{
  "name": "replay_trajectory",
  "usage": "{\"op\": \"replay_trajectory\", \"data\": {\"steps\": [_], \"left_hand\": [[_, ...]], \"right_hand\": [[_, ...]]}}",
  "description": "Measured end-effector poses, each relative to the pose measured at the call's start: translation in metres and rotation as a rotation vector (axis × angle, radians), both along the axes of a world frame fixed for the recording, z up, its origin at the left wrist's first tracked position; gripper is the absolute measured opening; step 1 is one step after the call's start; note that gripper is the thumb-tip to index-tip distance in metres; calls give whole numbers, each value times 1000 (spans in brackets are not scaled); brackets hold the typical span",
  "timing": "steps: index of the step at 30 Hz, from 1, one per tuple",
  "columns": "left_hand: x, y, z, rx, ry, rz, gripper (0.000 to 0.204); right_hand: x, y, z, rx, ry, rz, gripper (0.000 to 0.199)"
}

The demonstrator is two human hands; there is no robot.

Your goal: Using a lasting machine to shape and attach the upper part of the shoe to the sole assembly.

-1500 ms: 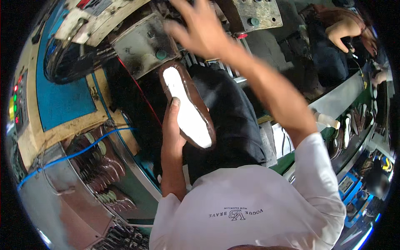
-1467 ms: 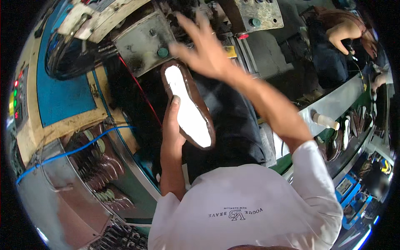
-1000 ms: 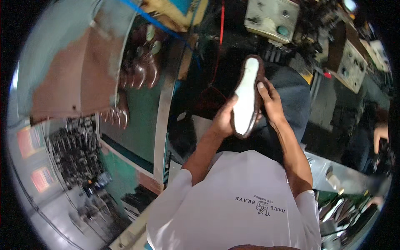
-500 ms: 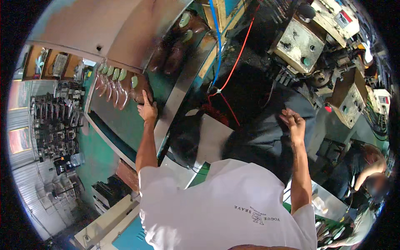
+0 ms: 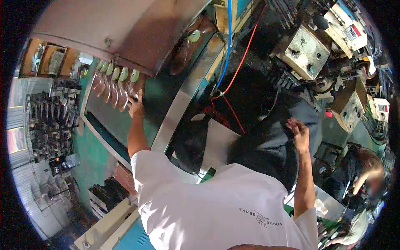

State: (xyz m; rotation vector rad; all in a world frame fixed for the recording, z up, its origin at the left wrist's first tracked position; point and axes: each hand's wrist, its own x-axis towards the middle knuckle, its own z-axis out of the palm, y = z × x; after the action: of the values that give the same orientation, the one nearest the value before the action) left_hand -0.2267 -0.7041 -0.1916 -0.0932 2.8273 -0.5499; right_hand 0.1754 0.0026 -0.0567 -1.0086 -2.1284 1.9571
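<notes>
A row of several brown leather shoes on lasts with pale green tops (image 5: 111, 91) stands on a dark green surface at the left. At the right end of this row, my left hand (image 5: 136, 107) touches the nearest shoe (image 5: 135, 86); its fingers are stretched and apart, not wrapped round it. Another brown shoe with a green last top (image 5: 183, 52) sits farther back, partly hidden by a panel. My right hand (image 5: 299, 132) is over my black trousers (image 5: 266, 137); its fingers are curled in and nothing shows in them.
A brownish metal hood (image 5: 125, 31) overhangs the shoes, and a metal rail (image 5: 177, 106) edges their surface. Blue hose (image 5: 228, 46) and red hose (image 5: 246, 50) hang ahead. Control boxes (image 5: 306, 50) stand at the right. Another person (image 5: 366, 162) works at the far right.
My left hand has slid left and nearer along the end shoe, which sits a little closer to the row. The view has shifted slightly. My right hand stays over the trousers.
</notes>
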Motion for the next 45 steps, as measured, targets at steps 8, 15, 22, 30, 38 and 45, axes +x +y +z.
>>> {"op": "replay_trajectory", "data": {"steps": [8,15,22,30,38,45], "left_hand": [[6,123,21,142,-69,-464,22],[140,462,116,863,-331,-942,24],[345,699,135,1357,-870,-1376,30],[411,718,84,1167,-940,-1778,28],[415,716,83,1113,-869,-1794,26],[480,717,141,1144,-1478,-1370,40]], "right_hand": [[42,6,3,72,27,-57,31],[137,40,9,423,-141,-254,37],[457,-20,-3,525,-810,-1025,35],[598,-375,-44,-184,-1248,-1113,66],[496,-313,-81,-33,-1044,-1456,118],[484,-244,-64,-68,-226,-1714,100]]}}
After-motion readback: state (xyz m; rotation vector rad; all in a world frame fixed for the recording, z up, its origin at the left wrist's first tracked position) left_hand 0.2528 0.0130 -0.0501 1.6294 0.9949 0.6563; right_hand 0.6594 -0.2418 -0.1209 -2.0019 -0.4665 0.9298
